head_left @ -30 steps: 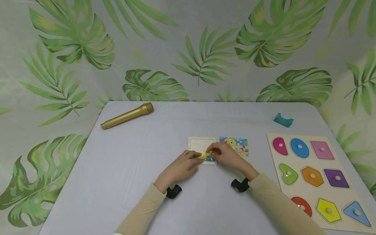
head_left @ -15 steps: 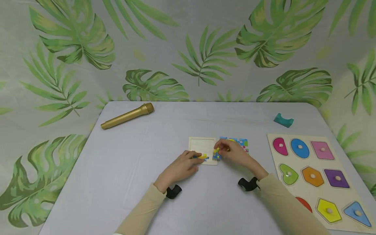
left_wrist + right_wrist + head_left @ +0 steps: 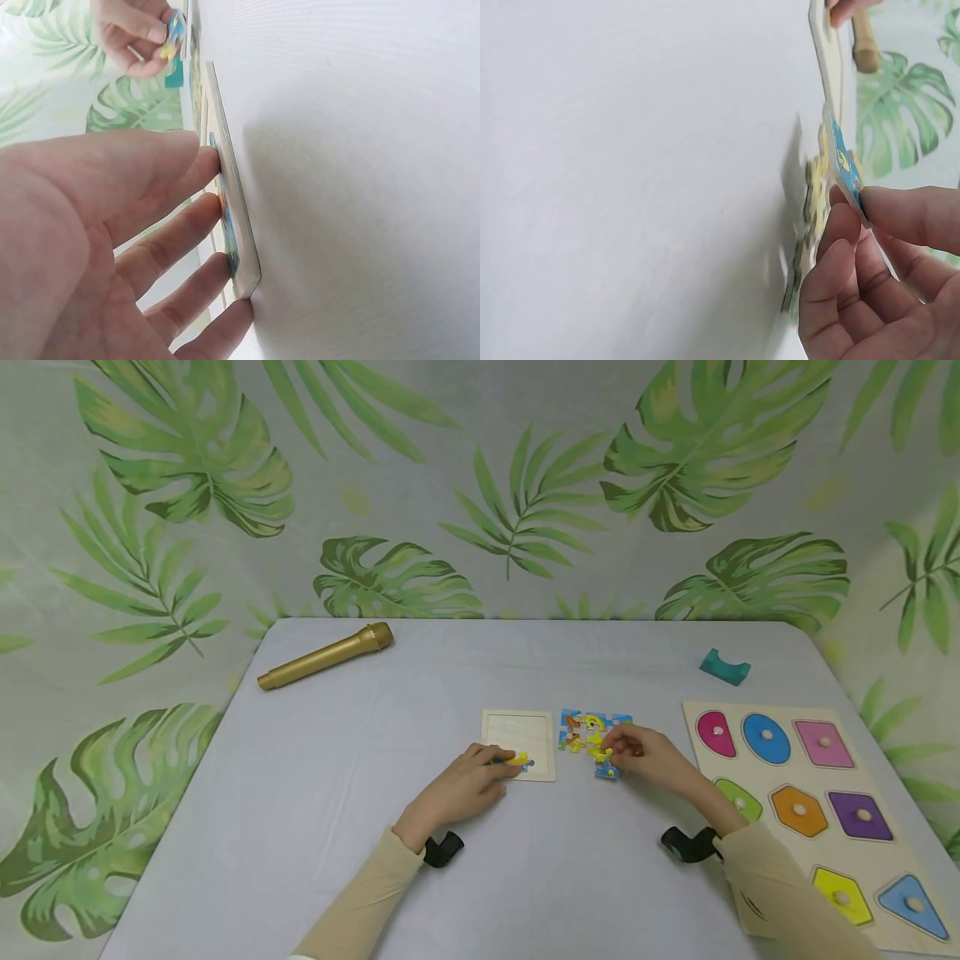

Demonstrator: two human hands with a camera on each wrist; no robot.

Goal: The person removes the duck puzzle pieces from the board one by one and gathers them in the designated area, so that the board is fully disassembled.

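My right hand [image 3: 651, 760] pinches a blue and yellow jigsaw piece [image 3: 843, 159] between thumb and fingertips, tilted above the table. Right beside it lies a group of joined jigsaw pieces [image 3: 573, 722] with a yellow cartoon animal on blue; the pinched piece overlaps its front edge in the head view. My left hand [image 3: 467, 783] rests its extended fingers on the shallow wooden puzzle tray [image 3: 517, 724]. Under those fingertips, a few yellow and blue pieces [image 3: 525, 761] lie in the tray's front part, partly hidden by the hand.
At the right stands a wooden shape board [image 3: 757, 777] with knobbed coloured shapes, partly under the right sleeve. A teal curved block [image 3: 724, 668] lies behind it. A gold microphone [image 3: 324, 657] lies at the back left. Leaf-patterned cloth hangs behind the table.
My right hand has lifted a jigsaw piece out of the tray and carried it rightward to the joined pieces. My left hand has stayed on the tray.
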